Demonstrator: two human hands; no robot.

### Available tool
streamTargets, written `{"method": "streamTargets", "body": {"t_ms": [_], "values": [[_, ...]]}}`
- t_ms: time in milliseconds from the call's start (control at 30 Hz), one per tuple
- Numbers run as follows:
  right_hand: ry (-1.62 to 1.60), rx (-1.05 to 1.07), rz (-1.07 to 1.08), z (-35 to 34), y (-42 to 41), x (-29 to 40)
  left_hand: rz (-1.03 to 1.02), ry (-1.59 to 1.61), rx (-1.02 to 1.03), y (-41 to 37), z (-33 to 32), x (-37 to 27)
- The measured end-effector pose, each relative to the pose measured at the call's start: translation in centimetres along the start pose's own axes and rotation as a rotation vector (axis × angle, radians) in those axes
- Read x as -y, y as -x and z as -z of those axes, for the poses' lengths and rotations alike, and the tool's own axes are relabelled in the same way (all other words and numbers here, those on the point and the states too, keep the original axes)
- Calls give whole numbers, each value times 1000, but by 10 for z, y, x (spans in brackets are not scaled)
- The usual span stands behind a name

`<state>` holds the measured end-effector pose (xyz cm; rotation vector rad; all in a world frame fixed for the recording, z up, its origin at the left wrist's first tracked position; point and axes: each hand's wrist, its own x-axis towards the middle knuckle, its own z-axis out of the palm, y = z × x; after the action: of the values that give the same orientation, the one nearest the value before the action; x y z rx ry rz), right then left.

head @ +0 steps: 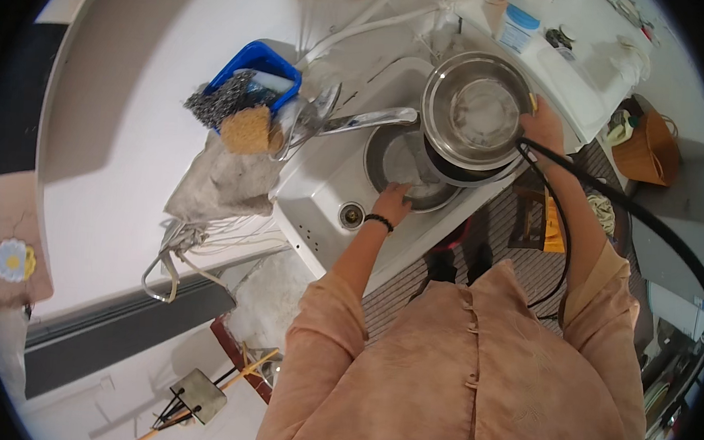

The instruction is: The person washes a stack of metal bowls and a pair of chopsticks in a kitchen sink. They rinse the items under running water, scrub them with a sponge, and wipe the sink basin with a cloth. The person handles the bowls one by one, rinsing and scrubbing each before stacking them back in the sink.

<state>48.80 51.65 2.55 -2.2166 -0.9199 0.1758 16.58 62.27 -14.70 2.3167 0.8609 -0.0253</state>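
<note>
Over the right part of the white sink (pixel 330 176), my right hand (pixel 543 134) holds a stainless steel bowl (pixel 485 116) by its right side. A second, darker round vessel (pixel 451 173) shows just below that bowl. Down in the sink sits a wide metal basin (pixel 386 155), partly covered by the raised vessels. My left hand (pixel 394 201), with a dark beaded bracelet at the wrist, reaches over the basin's near left rim. Its fingers point inward; whether they grip the rim is unclear. The chrome faucet (pixel 376 120) extends over the sink from the left.
At the sink's left edge, a blue plastic basket (pixel 294 74) holds a steel wool scourer (pixel 229 97) and a tan sponge (pixel 245 130). A grey cloth (pixel 227 179) hangs below. The drain (pixel 351 216) is uncovered. A white plastic tray (pixel 568 94) stands right. A black cable crosses my right arm.
</note>
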Motion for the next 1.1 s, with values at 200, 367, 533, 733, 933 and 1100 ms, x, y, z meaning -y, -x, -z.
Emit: {"method": "streamTargets", "body": {"t_ms": [200, 367, 533, 733, 933, 1100], "values": [[-55, -49, -140, 41, 15, -21, 415, 105, -71, -96, -38, -53], [-286, 63, -263, 52, 24, 10, 777, -85, 46, -153, -103, 26], [-178, -4, -232, 56, 27, -37, 574, 933, -382, -116, -49, -30], [-184, 61, -114, 43, 19, -14, 459, 1747, -348, -14, 67, -22], [-117, 74, -2, 20, 18, 14, 361, 1605, -449, 69, 137, -28], [-74, 138, 45, 1, 14, 18, 294, 1511, -501, 117, 186, -15]]}}
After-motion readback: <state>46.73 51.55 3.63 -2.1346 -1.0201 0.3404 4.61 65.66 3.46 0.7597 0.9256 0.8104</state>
